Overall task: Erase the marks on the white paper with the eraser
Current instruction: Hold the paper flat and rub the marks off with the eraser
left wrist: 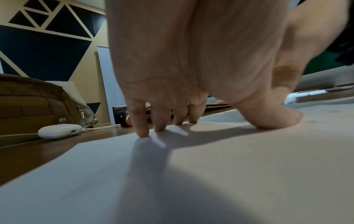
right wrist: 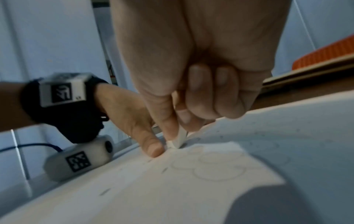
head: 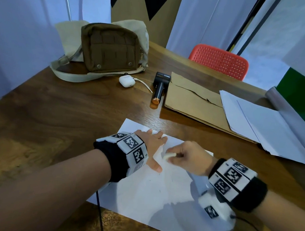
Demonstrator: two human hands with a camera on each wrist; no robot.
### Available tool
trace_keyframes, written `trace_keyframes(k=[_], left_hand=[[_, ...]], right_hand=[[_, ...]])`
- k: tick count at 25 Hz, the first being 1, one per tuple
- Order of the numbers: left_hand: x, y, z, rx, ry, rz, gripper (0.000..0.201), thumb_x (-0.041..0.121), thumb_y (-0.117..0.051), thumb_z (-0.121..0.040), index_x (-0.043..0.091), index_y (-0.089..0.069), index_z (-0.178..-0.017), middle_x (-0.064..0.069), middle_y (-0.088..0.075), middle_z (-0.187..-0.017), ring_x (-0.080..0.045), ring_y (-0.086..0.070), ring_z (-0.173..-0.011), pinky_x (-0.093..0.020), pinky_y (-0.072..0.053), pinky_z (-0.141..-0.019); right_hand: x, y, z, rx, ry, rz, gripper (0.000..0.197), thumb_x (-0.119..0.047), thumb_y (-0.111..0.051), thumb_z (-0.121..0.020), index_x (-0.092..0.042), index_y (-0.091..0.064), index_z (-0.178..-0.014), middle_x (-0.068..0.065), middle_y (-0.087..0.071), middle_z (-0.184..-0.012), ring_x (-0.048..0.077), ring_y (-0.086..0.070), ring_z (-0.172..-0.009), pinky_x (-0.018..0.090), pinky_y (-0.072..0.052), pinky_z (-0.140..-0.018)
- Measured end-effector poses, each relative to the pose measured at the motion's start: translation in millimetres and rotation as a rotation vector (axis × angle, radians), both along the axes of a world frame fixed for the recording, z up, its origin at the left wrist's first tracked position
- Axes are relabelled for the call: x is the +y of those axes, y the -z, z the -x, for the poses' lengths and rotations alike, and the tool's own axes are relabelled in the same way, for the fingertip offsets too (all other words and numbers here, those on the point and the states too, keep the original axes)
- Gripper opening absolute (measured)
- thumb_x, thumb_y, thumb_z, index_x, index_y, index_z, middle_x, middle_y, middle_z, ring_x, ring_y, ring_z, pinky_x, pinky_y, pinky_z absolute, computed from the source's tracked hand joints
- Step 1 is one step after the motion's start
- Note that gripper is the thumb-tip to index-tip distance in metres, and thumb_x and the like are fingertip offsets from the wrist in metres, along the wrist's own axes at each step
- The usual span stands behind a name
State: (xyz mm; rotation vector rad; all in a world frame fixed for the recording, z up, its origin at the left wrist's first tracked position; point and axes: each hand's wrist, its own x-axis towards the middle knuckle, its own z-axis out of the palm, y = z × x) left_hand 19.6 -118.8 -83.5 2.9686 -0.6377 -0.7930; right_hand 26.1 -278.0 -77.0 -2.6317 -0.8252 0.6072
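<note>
A white sheet of paper (head: 150,198) lies on the wooden table in front of me. My left hand (head: 154,144) presses flat on its far left part, fingers spread and thumb stretched toward me; in the left wrist view its fingertips (left wrist: 143,133) touch the paper (left wrist: 191,181). My right hand (head: 186,157) pinches a small white eraser (head: 168,156), whose tip (right wrist: 177,142) meets the paper (right wrist: 191,197) just beside the left thumb (right wrist: 153,147). Faint pencil circles (right wrist: 218,168) and short dark specks (right wrist: 105,191) show on the sheet near the eraser.
Beyond the paper lie a dark handheld device with a copper end (head: 159,88), a white earbud case (head: 126,81), a brown bag (head: 111,48) and a torn brown envelope (head: 193,103). Loose white sheets (head: 269,128) sit at right. A red chair (head: 219,61) stands behind the table.
</note>
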Motion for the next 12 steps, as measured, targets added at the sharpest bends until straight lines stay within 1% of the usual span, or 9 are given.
trace_keyframes(k=[2, 3, 5, 6, 7, 8, 9, 11, 12], left_hand=[[-2, -1, 0, -0.003, 0.006, -0.025, 0.099, 0.057, -0.059, -0.081, 0.02, -0.001, -0.151, 0.0, 0.001, -0.16, -0.028, -0.009, -0.146, -0.047, -0.028, -0.11], [-3, -1, 1, -0.004, 0.006, -0.027, 0.099, 0.057, -0.06, -0.081, 0.02, -0.001, -0.152, 0.0, 0.0, -0.16, -0.028, -0.01, -0.146, -0.047, -0.029, -0.11], [-3, -2, 1, -0.003, -0.004, -0.013, 0.098, 0.055, -0.061, -0.081, 0.019, -0.003, -0.151, -0.001, -0.005, -0.159, -0.028, -0.013, -0.145, -0.046, -0.031, -0.108], [-3, -3, 1, -0.002, -0.007, -0.007, 0.098, 0.055, -0.061, -0.081, 0.019, -0.003, -0.151, -0.001, -0.007, -0.158, -0.028, -0.015, -0.145, -0.046, -0.032, -0.108], [-3, -3, 1, -0.005, -0.007, -0.008, 0.098, 0.054, -0.061, -0.081, 0.019, -0.003, -0.151, -0.001, -0.008, -0.158, -0.028, -0.015, -0.145, -0.046, -0.032, -0.107], [-3, -4, 1, -0.008, -0.005, -0.014, 0.098, 0.054, -0.062, -0.081, 0.019, -0.003, -0.151, -0.001, -0.008, -0.158, -0.028, -0.015, -0.145, -0.046, -0.033, -0.107], [-3, -4, 1, -0.007, -0.001, -0.019, 0.098, 0.054, -0.062, -0.081, 0.017, -0.004, -0.151, -0.001, -0.008, -0.158, -0.029, -0.016, -0.144, -0.045, -0.033, -0.107], [-4, -4, 1, -0.006, 0.006, -0.022, 0.099, 0.054, -0.063, -0.08, 0.015, -0.006, -0.151, -0.002, -0.01, -0.158, -0.029, -0.019, -0.143, -0.045, -0.036, -0.105], [-5, -5, 1, -0.005, 0.009, -0.024, 0.1, 0.054, -0.063, -0.079, 0.015, -0.006, -0.151, -0.003, -0.01, -0.158, -0.029, -0.02, -0.143, -0.045, -0.036, -0.105]], right_hand=[[-5, 0, 5, 0.092, -0.029, 0.006, 0.025, -0.016, -0.058, -0.087, -0.033, -0.07, -0.075, -0.025, -0.054, -0.047, -0.002, -0.048, -0.049, 0.007, -0.034, -0.054], [-5, 0, -1, 0.081, -0.01, 0.009, 0.017, -0.018, -0.058, -0.087, -0.027, -0.073, -0.089, -0.025, -0.062, -0.058, -0.004, -0.051, -0.056, 0.006, -0.036, -0.059], [0, 0, -23, -0.04, 0.088, 0.039, 0.022, -0.023, -0.057, -0.089, -0.019, -0.07, -0.106, -0.011, -0.069, -0.084, -0.001, -0.055, -0.071, 0.007, -0.038, -0.063], [3, -1, -31, -0.095, 0.141, 0.051, 0.02, -0.025, -0.055, -0.091, -0.019, -0.071, -0.101, -0.006, -0.065, -0.081, 0.001, -0.053, -0.068, 0.006, -0.035, -0.058], [6, -2, -32, -0.14, 0.163, 0.048, 0.017, -0.025, -0.053, -0.091, -0.023, -0.07, -0.087, -0.007, -0.059, -0.072, -0.001, -0.048, -0.061, 0.006, -0.032, -0.052], [8, -2, -28, -0.168, 0.143, 0.048, 0.021, -0.025, -0.052, -0.092, -0.027, -0.065, -0.075, -0.01, -0.052, -0.063, -0.003, -0.043, -0.055, 0.007, -0.031, -0.05], [9, -1, -20, -0.161, 0.093, 0.04, 0.023, -0.022, -0.053, -0.091, -0.027, -0.065, -0.072, -0.015, -0.047, -0.057, -0.003, -0.043, -0.05, 0.007, -0.031, -0.051], [8, 1, 4, -0.033, -0.011, -0.001, 0.019, -0.017, -0.054, -0.089, -0.02, -0.073, -0.088, -0.019, -0.047, -0.048, -0.001, -0.048, -0.046, 0.006, -0.034, -0.052], [7, 1, 11, 0.025, -0.045, -0.004, 0.02, -0.016, -0.055, -0.088, -0.017, -0.073, -0.094, -0.018, -0.053, -0.049, -0.001, -0.052, -0.049, 0.007, -0.037, -0.053]])
